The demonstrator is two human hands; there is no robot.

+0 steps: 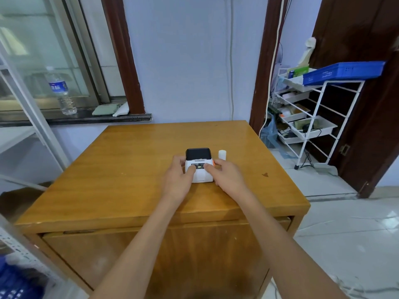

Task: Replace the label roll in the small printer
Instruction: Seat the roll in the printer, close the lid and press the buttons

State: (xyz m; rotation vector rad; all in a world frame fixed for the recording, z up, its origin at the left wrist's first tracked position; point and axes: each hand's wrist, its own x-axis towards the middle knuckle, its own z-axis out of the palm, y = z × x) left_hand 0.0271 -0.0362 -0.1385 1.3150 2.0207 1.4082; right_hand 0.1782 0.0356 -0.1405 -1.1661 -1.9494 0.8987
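Note:
A small white printer (199, 174) with a black lid and an orange tab on its right side sits in the middle of the wooden table (121, 169). Its lid is closed and a green light shows on its front panel. My left hand (179, 178) grips the printer's left side with the thumb on the top panel. My right hand (226, 175) holds its right side, thumb also on the panel. A white label roll (222, 154) stands upright on the table just behind and to the right of the printer, untouched.
A white wire rack (317, 117) with trays and a blue basket (343, 72) stands to the right by a dark door. A water bottle (61, 91) stands on the window sill at the left. Metal shelving (26, 117) lines the left side.

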